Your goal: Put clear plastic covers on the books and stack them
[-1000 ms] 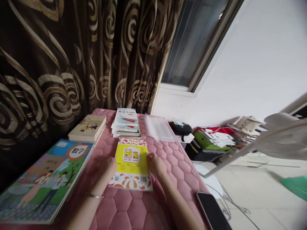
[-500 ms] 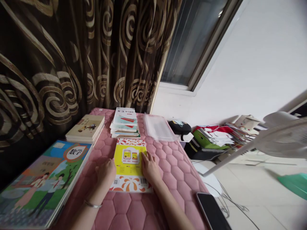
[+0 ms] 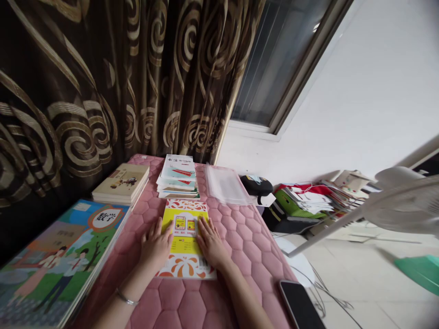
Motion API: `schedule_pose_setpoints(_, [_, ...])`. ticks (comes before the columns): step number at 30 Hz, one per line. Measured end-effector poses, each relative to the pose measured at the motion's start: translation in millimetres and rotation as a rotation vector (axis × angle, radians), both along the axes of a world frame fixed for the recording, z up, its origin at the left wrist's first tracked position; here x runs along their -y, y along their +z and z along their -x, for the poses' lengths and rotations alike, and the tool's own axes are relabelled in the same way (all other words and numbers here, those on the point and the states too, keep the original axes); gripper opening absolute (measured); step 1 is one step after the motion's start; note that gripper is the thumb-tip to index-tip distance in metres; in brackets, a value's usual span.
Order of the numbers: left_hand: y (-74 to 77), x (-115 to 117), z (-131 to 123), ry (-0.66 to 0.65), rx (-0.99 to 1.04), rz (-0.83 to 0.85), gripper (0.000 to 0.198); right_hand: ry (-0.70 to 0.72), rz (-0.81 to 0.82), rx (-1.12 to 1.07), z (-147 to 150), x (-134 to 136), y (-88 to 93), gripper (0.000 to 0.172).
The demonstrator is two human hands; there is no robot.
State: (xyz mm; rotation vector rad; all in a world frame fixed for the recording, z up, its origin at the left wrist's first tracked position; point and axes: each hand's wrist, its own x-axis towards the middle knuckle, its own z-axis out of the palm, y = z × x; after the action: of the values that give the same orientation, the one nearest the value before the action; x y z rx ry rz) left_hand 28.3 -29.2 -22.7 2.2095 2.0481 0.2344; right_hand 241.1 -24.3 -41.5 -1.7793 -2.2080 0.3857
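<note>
Head camera looks down on a pink quilted pad (image 3: 240, 246) with a yellow booklet (image 3: 185, 219) lying flat near its middle. The left hand (image 3: 156, 246) and right hand (image 3: 211, 244) both rest on the booklet, open and palm down, not gripping it. Their fingers are spread across the yellow cover, with the fingertips of each hand near the two small pictures printed there. A thin bangle (image 3: 125, 301) circles the left wrist.

Just beyond the booklet sits a stack of thin workbooks (image 3: 176, 176), with a clear plastic sleeve (image 3: 224, 185) beside it. To the left lie a pile of beige books (image 3: 121, 183) and a large maths book (image 3: 61, 260) with a colourful cover. A black phone (image 3: 300, 304) lies face up near the pad's right edge, below the right hand. A white fan (image 3: 401, 205) stands further right.
</note>
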Motion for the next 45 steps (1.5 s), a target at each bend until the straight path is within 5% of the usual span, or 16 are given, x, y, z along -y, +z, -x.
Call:
schedule_pose_setpoints(6, [-9.0, -17, -11, 0.015, -0.087, -0.17, 0.049, 0.019, 0.064, -0.017, -4, 1, 4.2, 0.058])
schedule_pose_setpoints(11, [-20.2, -50, -55, -0.363, -0.032, -0.127, 0.052, 0.002, 0.068, 0.016, -1, 1, 1.8, 0.058])
schedule_pose_setpoints(14, [-24.1, -70, -66, -0.439, -0.022, -0.209, 0.053, 0.0, 0.068, 0.014, -2, 1, 1.6, 0.058])
schedule_pose_setpoints(25, [-36.4, -123, -14, -0.416, -0.078, -0.271, 0.054, -0.025, 0.058, 0.154, 13, 2, 19.7, 0.057])
schedule_pose_setpoints(33, [-43.8, -125, -11, -0.443, -0.087, -0.296, 0.055, 0.205, -0.028, 0.06, 49, -60, 16.8, 0.063])
schedule_pose_setpoints(41, [-42.7, -125, -14, -0.377, -0.066, -0.302, 0.053, -0.067, 0.048, 0.111, 11, -88, 18.5, 0.066])
schedule_pose_setpoints(45, [-35.7, -125, -36, -0.246, -0.052, -0.302, 0.054, -0.088, 0.051, 0.086, 10, -88, 15.6, 0.064])
